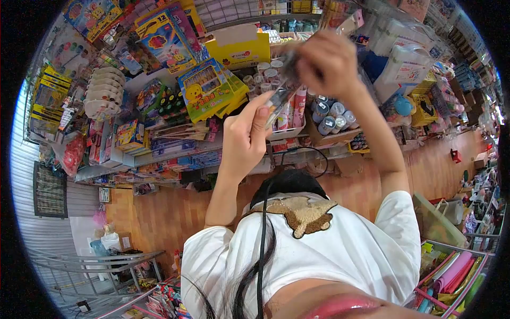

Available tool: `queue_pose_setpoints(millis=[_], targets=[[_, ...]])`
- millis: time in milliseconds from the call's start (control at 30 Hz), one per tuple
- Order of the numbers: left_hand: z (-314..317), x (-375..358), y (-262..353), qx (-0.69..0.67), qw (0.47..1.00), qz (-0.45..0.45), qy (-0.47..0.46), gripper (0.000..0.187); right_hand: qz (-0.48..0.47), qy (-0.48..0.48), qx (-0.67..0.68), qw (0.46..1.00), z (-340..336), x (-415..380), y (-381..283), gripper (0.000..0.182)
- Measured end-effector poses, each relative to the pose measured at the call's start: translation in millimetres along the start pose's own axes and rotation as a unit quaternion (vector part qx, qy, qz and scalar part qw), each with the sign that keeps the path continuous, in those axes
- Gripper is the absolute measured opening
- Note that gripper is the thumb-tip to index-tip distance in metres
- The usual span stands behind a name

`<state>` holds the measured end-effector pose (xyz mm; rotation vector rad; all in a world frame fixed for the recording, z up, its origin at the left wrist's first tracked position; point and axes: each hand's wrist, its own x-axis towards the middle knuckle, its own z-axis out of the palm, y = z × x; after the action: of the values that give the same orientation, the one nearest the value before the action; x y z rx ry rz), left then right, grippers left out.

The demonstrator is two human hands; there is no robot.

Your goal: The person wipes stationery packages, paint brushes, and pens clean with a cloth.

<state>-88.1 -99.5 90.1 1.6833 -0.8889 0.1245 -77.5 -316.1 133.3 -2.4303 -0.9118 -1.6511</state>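
Note:
My left hand (245,133) is closed around the lower end of a slim clear plastic packet (277,101), thumb pressed on its front. Something dark shows inside the packet, too small to name. At its upper end is my right hand (330,61), fingers curled in and smeared by motion; a dark blurred shape (290,66) lies at its fingertips, and what it grips cannot be made out. Both hands are raised in front of a stocked shelf. Just behind them stand pink-and-white tubes (299,106) in a white bin and several lidded jars (326,125) in a carton.
Yellow-green crayon boxes (204,90) are stacked left of my hands, below a yellow display box (239,50). Egg cartons (105,93) hang farther left. A wooden floor (170,212) runs below the shelf. Rolled coloured sheets (454,274) fill a rack at the lower right.

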Motion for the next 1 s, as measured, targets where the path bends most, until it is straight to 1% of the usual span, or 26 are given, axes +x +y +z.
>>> queue_pose_setpoints(millis=[33,67,100,167,200,300,333,433,500,633,733,800,833,867,900,933,967,1000], targets=[[-0.2,1.8,-2.9,0.018,1.0,-0.001,-0.008,0.028,-0.012,-0.009,0.009,1.0,6.4,-0.3,-20.5,0.015],[-0.3,0.5,-5.1,0.037,0.999,-0.003,-0.017,0.027,-0.011,0.016,0.018,1.0,13.2,-1.7,-40.6,0.015],[-0.6,-3.0,-6.5,0.017,1.0,-0.001,-0.01,0.027,-0.009,0.042,0.026,0.999,17.2,-3.1,-52.5,0.017],[-1.8,-7.6,-9.0,-0.023,1.0,0.006,0.006,0.026,-0.008,0.01,0.016,1.0,13.0,-3.6,-51.4,0.021],[-5.9,-9.2,-7.5,-0.046,0.999,-0.022,-0.008,0.029,-0.007,-0.007,0.012,1.0,9.3,-5.0,-50.7,0.024],[-15.7,-16.4,-16.5,-0.065,0.996,-0.047,-0.023,0.032,-0.045,-0.053,-0.01,0.998,4.6,-14.7,-25.3,0.03],[-17.5,-16.6,-14.3,-0.076,0.995,-0.049,-0.04,0.036,-0.068,-0.036,-0.003,0.997,4.6,-19.1,-14.2,0.035],[-34.4,-20.2,-17.0,-0.07,0.994,-0.061,-0.052,0.034,-0.073,-0.095,-0.021,0.993,-6.9,-33.9,20.0,0.037],[-49.7,-22.1,-16.8,-0.027,0.995,-0.07,-0.065,0.035,-0.054,-0.154,-0.038,0.986,-15.3,-51.6,47.7,0.04],[-64.6,-24.1,-17.1,0.016,0.992,-0.086,-0.086,0.035,-0.001,-0.188,-0.1,0.977,-30.6,-81.1,84.0,0.038],[-64.6,-25.5,-20.7,0.009,0.991,-0.106,-0.082,0.035,0.089,-0.199,-0.141,0.966,-38.8,-90.5,88.4,0.028],[-68.3,-28.5,-26.4,-0.007,0.99,-0.125,-0.063,0.035,0.114,-0.17,-0.192,0.96,-51.0,-107.2,112.9,0.024],[-74.4,-31.5,-29.1,-0.005,0.988,-0.147,-0.042,0.034,0.173,-0.157,-0.242,0.942,-62.7,-114.7,122.4,0.022],[-83.3,-36.4,-31.6,-0.003,0.985,-0.169,-0.019,0.033,0.212,-0.073,-0.264,0.938,-73.4,-121.8,127.4,0.024],[-87.8,-38.4,-32.9,-0.002,0.982,-0.191,0.006,0.033,0.21,0.015,-0.232,0.95,-82.0,-122.9,131.1,0.03],[-86.3,-36.5,-31.3,-0.028,0.981,-0.191,-0.026,0.029,0.225,0.094,-0.206,0.948,-83.8,-107.8,114.9,0.035],[-82.9,-33.0,-30.1,-0.001,0.984,-0.167,-0.066,0.028,0.291,0.107,-0.084,0.947,-82.0,-103.0,106.0,0.035],[-78.9,-27.5,-29.3,0.027,0.983,-0.145,-0.109,0.027,0.357,0.114,0.04,0.926,-80.1,-102.8,96.6,0.035]])
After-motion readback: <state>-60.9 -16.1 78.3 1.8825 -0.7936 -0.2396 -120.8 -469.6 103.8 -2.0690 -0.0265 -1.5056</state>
